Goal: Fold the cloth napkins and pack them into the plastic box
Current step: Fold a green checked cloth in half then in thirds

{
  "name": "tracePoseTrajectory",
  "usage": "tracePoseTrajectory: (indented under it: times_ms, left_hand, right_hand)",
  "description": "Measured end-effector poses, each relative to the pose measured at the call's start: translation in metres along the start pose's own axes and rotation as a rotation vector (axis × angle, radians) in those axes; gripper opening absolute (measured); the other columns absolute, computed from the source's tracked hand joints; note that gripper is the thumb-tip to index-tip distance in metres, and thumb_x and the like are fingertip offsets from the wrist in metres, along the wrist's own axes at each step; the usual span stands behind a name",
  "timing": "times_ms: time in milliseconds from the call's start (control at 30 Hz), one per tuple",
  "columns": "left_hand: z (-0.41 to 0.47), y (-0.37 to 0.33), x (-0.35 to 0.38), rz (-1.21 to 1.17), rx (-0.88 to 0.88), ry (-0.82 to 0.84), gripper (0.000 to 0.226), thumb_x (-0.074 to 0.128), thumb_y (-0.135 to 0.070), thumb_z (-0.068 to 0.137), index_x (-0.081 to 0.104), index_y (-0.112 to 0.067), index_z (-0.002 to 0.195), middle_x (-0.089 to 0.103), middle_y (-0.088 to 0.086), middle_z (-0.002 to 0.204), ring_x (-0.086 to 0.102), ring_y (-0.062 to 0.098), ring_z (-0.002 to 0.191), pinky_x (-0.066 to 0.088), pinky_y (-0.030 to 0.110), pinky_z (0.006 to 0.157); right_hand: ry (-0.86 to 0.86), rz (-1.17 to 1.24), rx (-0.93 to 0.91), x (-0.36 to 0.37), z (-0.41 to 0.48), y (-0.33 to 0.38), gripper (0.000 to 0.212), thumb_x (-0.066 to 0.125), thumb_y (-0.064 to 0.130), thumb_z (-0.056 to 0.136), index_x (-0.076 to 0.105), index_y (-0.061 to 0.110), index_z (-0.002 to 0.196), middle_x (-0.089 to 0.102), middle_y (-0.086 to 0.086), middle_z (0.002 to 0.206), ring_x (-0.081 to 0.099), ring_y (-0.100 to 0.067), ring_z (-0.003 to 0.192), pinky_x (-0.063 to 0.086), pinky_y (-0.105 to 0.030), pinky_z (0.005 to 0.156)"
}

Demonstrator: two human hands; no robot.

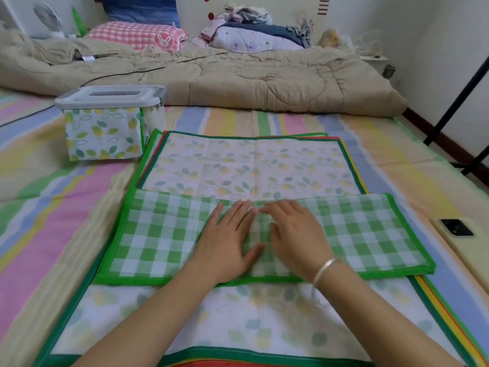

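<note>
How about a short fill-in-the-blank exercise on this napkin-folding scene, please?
1. The left hand and right hand lie flat on a folded checked napkin coloured white and ____.
2. The plastic box, lid on, stands on the ____ side of the napkin stack.
3. A silver bracelet circles the ____ wrist.
Missing words: green; left; right.

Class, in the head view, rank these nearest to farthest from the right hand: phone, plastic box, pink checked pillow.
1. phone, on the bed just right of the right hand.
2. plastic box, back left, lid on.
3. pink checked pillow, far back left.
</note>
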State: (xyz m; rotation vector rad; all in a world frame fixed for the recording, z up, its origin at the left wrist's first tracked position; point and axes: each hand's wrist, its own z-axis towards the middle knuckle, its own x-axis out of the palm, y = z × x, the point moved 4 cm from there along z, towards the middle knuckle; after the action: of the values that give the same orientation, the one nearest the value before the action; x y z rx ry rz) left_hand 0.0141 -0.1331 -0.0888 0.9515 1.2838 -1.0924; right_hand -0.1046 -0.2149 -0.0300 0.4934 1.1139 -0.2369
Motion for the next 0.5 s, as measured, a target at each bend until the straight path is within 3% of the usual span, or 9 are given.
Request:
tracePoseTrajectory:
  times_ms: [67,133,233,333,500]
  left_hand:
    - [-0.001,0.000,-0.001,-0.025,0.002,-0.016,0.090,-0.003,-0.072,0.088,0.005,-0.020,0.160,0.002,-0.003,0.168,-0.009,0.010,0.153,-0.005,0.044,0.124]
    - [-0.002,-0.001,-0.002,-0.027,-0.007,-0.008,0.088,0.000,-0.067,0.085,0.000,-0.021,0.160,-0.002,-0.005,0.168,-0.012,0.007,0.152,-0.008,0.043,0.123]
    - [-0.003,-0.001,0.000,0.002,-0.018,0.013,0.087,-0.008,-0.065,0.083,-0.008,-0.021,0.159,-0.014,-0.005,0.166,-0.021,0.007,0.150,-0.009,0.044,0.123]
    - [-0.003,0.001,0.004,-0.013,-0.021,0.037,0.088,-0.016,-0.072,0.086,-0.013,-0.021,0.158,-0.023,-0.006,0.163,-0.026,0.008,0.148,-0.009,0.045,0.123]
    - [-0.003,0.002,0.006,-0.020,-0.015,0.048,0.098,-0.028,-0.074,0.075,-0.017,-0.022,0.157,-0.027,-0.007,0.162,-0.029,0.007,0.147,-0.009,0.045,0.123]
  right_hand:
    - [0.154,-0.013,0.030,0.026,0.014,0.006,0.069,0.014,0.020,0.083,0.038,0.016,0.148,0.038,-0.002,0.154,0.025,-0.022,0.146,0.017,-0.040,0.120]
    - [0.295,-0.006,0.141,0.044,0.017,0.001,0.068,0.006,0.025,0.089,0.011,0.017,0.156,0.015,0.004,0.162,0.002,-0.013,0.150,-0.005,-0.037,0.122]
    - [0.338,-0.010,0.212,0.049,0.006,-0.015,0.060,0.022,0.037,0.103,0.000,0.024,0.156,0.006,0.008,0.163,-0.004,-0.008,0.149,-0.010,-0.037,0.121]
    - [0.358,-0.056,0.340,0.034,-0.009,-0.052,0.063,0.020,0.051,0.102,-0.003,0.028,0.156,0.002,0.011,0.163,-0.008,-0.009,0.149,-0.011,-0.039,0.120]
    - [0.345,-0.186,0.605,0.006,-0.030,-0.137,0.069,0.015,0.063,0.097,0.001,0.031,0.156,-0.009,0.014,0.162,-0.011,-0.010,0.149,-0.011,-0.042,0.120]
